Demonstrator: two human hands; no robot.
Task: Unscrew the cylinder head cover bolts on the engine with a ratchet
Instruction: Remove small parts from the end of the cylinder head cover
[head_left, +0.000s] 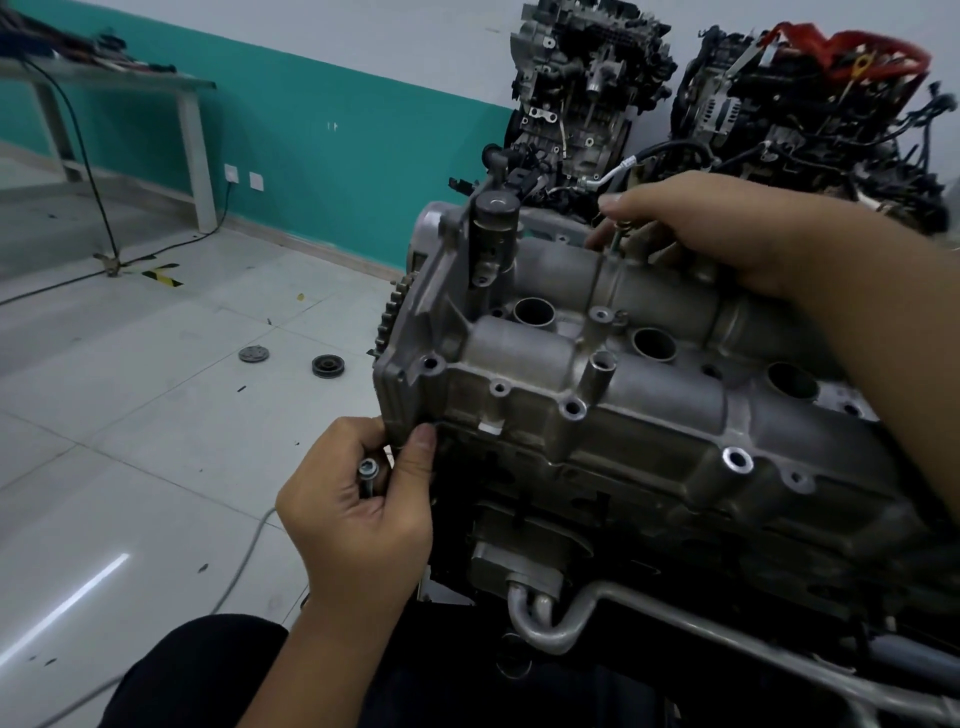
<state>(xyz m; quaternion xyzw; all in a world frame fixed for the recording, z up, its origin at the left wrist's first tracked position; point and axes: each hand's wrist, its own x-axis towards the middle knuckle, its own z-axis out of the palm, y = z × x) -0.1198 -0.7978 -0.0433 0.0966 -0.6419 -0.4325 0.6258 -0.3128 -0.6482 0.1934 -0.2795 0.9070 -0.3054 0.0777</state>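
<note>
On a pale tiled floor (130, 441) before a teal-banded wall stands the engine (649, 441), its cylinder head cover (649, 384) uppermost; the left hand (358, 514) curls round a loose bolt (368, 475) at the cover's near corner; the right hand (727, 234) pinches another bolt (618, 236) at the far edge.

Glossy pale floor tiles (156, 441) meet a teal-and-white wall (322, 156); a grey table (192, 104) stands left.
</note>
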